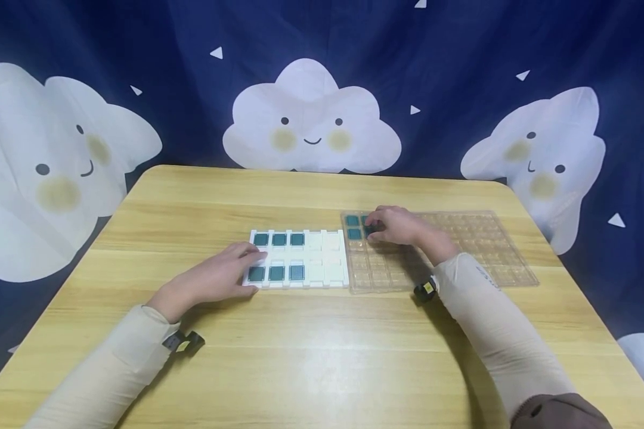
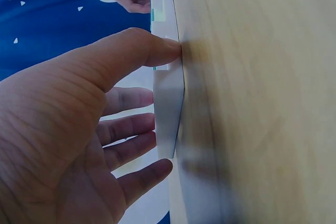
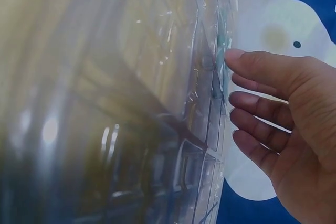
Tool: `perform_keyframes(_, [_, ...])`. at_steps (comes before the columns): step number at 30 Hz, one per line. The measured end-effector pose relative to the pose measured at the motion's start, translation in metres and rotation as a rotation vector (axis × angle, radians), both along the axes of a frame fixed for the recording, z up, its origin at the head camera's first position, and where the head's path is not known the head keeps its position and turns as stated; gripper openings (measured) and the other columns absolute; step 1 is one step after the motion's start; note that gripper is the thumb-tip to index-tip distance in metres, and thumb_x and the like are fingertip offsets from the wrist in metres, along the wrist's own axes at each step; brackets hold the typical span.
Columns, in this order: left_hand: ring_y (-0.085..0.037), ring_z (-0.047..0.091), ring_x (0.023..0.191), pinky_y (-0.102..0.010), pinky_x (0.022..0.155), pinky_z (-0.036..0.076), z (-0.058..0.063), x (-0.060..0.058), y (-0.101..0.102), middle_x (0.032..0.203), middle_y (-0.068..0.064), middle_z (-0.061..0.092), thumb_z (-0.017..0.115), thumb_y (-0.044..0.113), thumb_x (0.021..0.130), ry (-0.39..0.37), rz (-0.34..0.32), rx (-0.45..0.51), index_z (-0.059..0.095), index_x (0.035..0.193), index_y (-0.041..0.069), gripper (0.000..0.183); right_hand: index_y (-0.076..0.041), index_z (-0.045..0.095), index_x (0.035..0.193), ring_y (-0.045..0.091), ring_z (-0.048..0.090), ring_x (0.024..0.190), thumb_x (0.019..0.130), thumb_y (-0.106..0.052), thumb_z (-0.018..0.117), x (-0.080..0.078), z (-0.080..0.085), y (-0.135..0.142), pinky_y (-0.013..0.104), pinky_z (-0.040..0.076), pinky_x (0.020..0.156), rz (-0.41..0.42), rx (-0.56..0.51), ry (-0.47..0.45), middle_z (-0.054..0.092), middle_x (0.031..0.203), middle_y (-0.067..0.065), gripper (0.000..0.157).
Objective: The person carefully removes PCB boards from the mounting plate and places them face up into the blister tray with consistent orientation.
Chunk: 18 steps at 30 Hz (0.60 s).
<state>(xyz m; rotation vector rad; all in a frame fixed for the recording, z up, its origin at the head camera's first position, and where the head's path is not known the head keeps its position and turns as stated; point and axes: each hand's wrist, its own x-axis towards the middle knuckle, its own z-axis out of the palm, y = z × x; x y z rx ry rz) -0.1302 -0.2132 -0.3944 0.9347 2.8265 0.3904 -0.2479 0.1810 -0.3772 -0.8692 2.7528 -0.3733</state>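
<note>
My left hand (image 1: 222, 274) holds the left end of a white tray (image 1: 327, 256), thumb against its near edge and index finger over its top. Green square chips fill several pockets of this tray, among them a front one (image 1: 297, 273) with a dotted face. Over the upper left of a clear plastic tray (image 1: 461, 238), my right hand (image 1: 399, 226) pinches a dark green chip (image 1: 372, 229) between thumb and index finger. Beside it lie other green chips (image 1: 353, 234) in their pockets. Both hands also show in the left wrist (image 2: 68, 114) and right wrist (image 3: 299, 114) views.
Both trays lie side by side on a wooden table (image 1: 300, 357), the clear one to the right with many pockets. A dark blue curtain (image 1: 193, 119) with cloud faces hangs behind the far table edge. Each wrist carries a small black camera (image 1: 426, 290).
</note>
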Motion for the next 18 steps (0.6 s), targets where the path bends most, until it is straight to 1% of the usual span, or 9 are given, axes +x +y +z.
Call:
perform_keyframes(5, [-0.035,0.041,0.13,-0.049,0.11,0.035,0.0,0.001,0.0,0.14,-0.02,0.045,0.075,0.034,0.084,-0.007,0.007,0.003,0.046,0.144,0.002,0.074,-0.008,0.068,0.117,0.026,0.06,0.101,0.086,-0.027,0.076,0.002,0.002,-0.002,0.045,0.048,0.094,0.007,-0.001,0.013,0.063,0.107,0.006,0.038])
perform_keyframes(9, [-0.034,0.041,0.13,-0.049,0.11,0.036,0.0,0.001,-0.001,0.14,-0.02,0.044,0.075,0.034,0.084,-0.006,0.008,0.002,0.046,0.144,0.002,0.074,-0.008,0.068,0.118,0.027,0.06,0.103,0.087,-0.028,0.074,0.004,0.004,-0.006,0.046,0.047,0.096,0.045,-0.01,0.05,0.064,0.11,0.006,0.037])
perform_keyframes(13, [-0.034,0.041,0.13,-0.049,0.11,0.036,0.0,0.0,-0.001,0.14,-0.02,0.045,0.075,0.034,0.084,-0.003,0.009,0.006,0.046,0.144,0.002,0.074,-0.007,0.068,0.117,0.026,0.06,0.103,0.089,-0.028,0.072,0.006,0.006,-0.011,0.044,0.048,0.096,0.078,-0.025,0.093,0.064,0.109,0.007,0.036])
perform_keyframes(18, [-0.033,0.041,0.13,-0.048,0.11,0.036,0.0,0.0,-0.001,0.141,-0.019,0.044,0.075,0.035,0.083,-0.014,0.016,0.002,0.046,0.144,0.003,0.074,-0.006,0.066,0.12,0.026,0.06,0.099,0.091,-0.029,0.071,0.01,0.008,-0.022,0.042,0.049,0.092,0.077,-0.051,0.085,0.063,0.107,0.007,0.038])
